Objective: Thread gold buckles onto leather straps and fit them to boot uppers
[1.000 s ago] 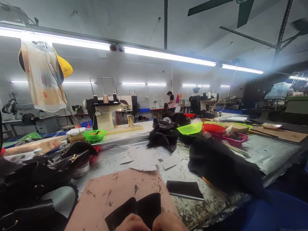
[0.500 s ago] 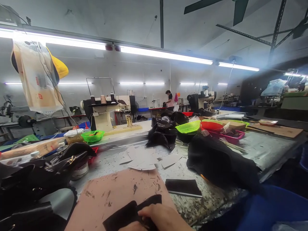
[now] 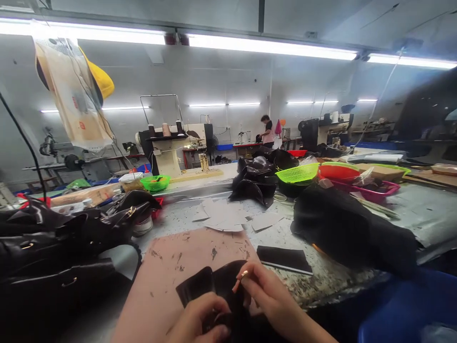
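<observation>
Dark folded pieces of leather-like material (image 3: 194, 284) are in front of me over a pink board. My left hand (image 3: 205, 317) is curled closed around the near part of this dark material, its fingertips partly hidden. At the material's right edge, my right hand (image 3: 269, 293) is closed in a pinch. A small gold-coloured spot (image 3: 244, 274) shines at its fingers; I cannot tell if it is a ring or a held piece. Right of the board lies a flat black strip (image 3: 284, 259) with a pale edge. White paper pieces (image 3: 223, 214) are spread beyond the pink board (image 3: 160, 267).
Black bags with gold fittings (image 3: 67, 281) crowd the left. Black cloth (image 3: 342, 228) and a blue container (image 3: 410, 305) occupy the right. Green (image 3: 298, 172) and red baskets (image 3: 339, 170) stand farther back, near a sewing machine (image 3: 167, 152). Another person (image 3: 267, 131) stands far off.
The view has tilted down and shifted left. My right hand has lifted off the near part of the dark material to its right edge, and my left hand has come more into view.
</observation>
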A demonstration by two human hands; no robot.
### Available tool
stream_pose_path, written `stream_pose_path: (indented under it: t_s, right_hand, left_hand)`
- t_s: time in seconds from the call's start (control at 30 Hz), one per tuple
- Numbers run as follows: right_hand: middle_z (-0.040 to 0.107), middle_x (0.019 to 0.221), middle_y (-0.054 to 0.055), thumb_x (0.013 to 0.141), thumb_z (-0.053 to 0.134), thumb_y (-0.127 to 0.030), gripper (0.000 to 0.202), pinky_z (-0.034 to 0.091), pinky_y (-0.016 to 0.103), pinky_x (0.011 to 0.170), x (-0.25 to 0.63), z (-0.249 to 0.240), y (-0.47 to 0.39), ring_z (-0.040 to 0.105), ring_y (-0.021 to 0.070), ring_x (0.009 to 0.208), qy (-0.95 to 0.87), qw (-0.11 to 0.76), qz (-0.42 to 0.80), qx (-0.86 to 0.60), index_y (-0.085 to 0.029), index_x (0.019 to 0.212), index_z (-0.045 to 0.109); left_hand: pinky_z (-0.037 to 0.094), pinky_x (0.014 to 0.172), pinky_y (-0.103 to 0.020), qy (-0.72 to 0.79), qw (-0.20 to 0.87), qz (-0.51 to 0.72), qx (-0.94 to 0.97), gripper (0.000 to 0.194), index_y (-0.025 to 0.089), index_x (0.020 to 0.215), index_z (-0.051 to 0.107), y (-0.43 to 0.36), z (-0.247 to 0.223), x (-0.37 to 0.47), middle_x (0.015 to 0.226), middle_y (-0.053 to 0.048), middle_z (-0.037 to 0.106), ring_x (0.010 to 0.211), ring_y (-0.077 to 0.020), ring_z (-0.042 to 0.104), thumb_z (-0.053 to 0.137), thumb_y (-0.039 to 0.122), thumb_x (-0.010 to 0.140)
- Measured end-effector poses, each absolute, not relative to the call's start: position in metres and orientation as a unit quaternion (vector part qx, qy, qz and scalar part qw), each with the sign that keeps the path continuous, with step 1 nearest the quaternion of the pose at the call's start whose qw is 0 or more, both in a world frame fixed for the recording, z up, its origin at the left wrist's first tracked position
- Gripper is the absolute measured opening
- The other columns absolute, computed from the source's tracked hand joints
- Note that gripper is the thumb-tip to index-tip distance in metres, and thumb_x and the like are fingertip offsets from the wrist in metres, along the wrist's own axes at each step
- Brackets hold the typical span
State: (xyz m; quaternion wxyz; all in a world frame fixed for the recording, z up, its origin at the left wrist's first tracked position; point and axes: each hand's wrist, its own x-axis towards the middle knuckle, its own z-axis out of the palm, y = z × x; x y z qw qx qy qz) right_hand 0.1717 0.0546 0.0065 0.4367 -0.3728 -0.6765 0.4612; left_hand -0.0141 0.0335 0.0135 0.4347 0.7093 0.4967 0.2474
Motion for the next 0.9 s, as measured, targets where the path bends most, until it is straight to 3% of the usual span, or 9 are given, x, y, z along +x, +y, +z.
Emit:
stream_pose_path:
  t_s: [0.13, 0.27, 0.4, 0.47, 0.57, 0.67, 0.77, 0.9]
  right_hand:
    - [0.066, 0.077, 0.006, 0.085, 0.044, -0.042, 0.033, 0.045, 0.028, 0.068, 0.171, 0.004, 0.040, 0.060, 0.0173, 0.072, -0.721, 0.416, 0.451, -0.323, -0.016, 0.077, 0.063]
    - [0.066, 0.078, 0.005, 0.073, 0.059, -0.027, 0.013, 0.048, 0.028, 0.069, 0.172, 0.004, 0.039, 0.062, 0.0185, 0.075, -0.653, 0.397, 0.535, -0.360, -0.017, 0.079, 0.065]
    - [0.062, 0.068, 0.001, 0.065, 0.064, -0.029, 0.017, 0.050, 0.027, 0.058, 0.166, -0.003, 0.041, 0.060, 0.0159, 0.058, -0.566, 0.444, 0.574, -0.391, -0.018, 0.076, 0.060]
    - [0.061, 0.066, 0.001, 0.065, 0.063, -0.030, 0.016, 0.049, 0.026, 0.053, 0.164, -0.005, 0.040, 0.059, 0.0147, 0.053, -0.572, 0.456, 0.550, -0.404, -0.018, 0.074, 0.061]
    - [0.064, 0.077, 0.004, 0.066, 0.061, -0.027, 0.014, 0.050, 0.027, 0.059, 0.165, -0.004, 0.039, 0.061, 0.0167, 0.064, -0.631, 0.436, 0.494, -0.409, -0.018, 0.075, 0.067]
    - [0.067, 0.073, 0.005, 0.069, 0.059, -0.028, 0.015, 0.050, 0.027, 0.061, 0.165, -0.003, 0.038, 0.062, 0.0183, 0.067, -0.650, 0.416, 0.474, -0.424, -0.019, 0.076, 0.069]
    - [0.065, 0.063, 0.004, 0.072, 0.059, -0.032, 0.016, 0.049, 0.026, 0.053, 0.160, -0.006, 0.037, 0.060, 0.0172, 0.058, -0.616, 0.458, 0.464, -0.442, -0.018, 0.073, 0.067]
    - [0.063, 0.065, 0.003, 0.076, 0.059, -0.027, 0.011, 0.048, 0.025, 0.054, 0.152, -0.013, 0.033, 0.059, 0.0161, 0.059, -0.648, 0.530, 0.349, -0.421, -0.019, 0.071, 0.065]
  left_hand:
    - [0.038, 0.066, -0.023, 0.504, 0.421, 0.259, 0.709, 0.015, 0.016, 0.077, 0.061, 0.024, 0.016, -0.009, 0.075, -0.001, 0.058, 0.073, -0.0155, 0.051, 0.052, 0.012, 0.065]
    - [0.039, 0.066, -0.022, 0.495, 0.393, 0.289, 0.719, 0.018, 0.017, 0.077, 0.063, 0.015, 0.016, -0.006, 0.078, -0.001, 0.059, 0.074, -0.0139, 0.052, 0.053, 0.006, 0.066]
    - [0.040, 0.066, -0.021, 0.450, 0.405, 0.322, 0.728, 0.021, 0.018, 0.083, 0.067, 0.011, 0.014, -0.006, 0.082, -0.001, 0.061, 0.074, -0.0125, 0.053, 0.057, 0.005, 0.070]
    - [0.041, 0.067, -0.020, 0.437, 0.411, 0.335, 0.727, 0.022, 0.017, 0.084, 0.068, 0.010, 0.013, -0.007, 0.082, -0.002, 0.063, 0.074, -0.0124, 0.055, 0.059, 0.004, 0.070]
    - [0.041, 0.067, -0.020, 0.442, 0.419, 0.339, 0.717, 0.022, 0.016, 0.084, 0.068, 0.009, 0.012, -0.007, 0.080, -0.002, 0.063, 0.073, -0.0121, 0.055, 0.061, 0.003, 0.068]
    - [0.041, 0.067, -0.020, 0.443, 0.431, 0.337, 0.711, 0.022, 0.016, 0.085, 0.068, 0.010, 0.011, -0.007, 0.080, -0.002, 0.064, 0.073, -0.0124, 0.056, 0.061, 0.004, 0.068]
    - [0.042, 0.067, -0.022, 0.438, 0.441, 0.344, 0.704, 0.021, 0.017, 0.085, 0.066, 0.012, 0.007, -0.008, 0.081, -0.001, 0.063, 0.074, -0.0128, 0.055, 0.060, 0.005, 0.068]
    - [0.040, 0.063, -0.022, 0.443, 0.474, 0.364, 0.668, 0.019, 0.017, 0.083, 0.059, 0.014, 0.001, -0.011, 0.079, 0.001, 0.060, 0.068, -0.0115, 0.051, 0.062, 0.010, 0.066]
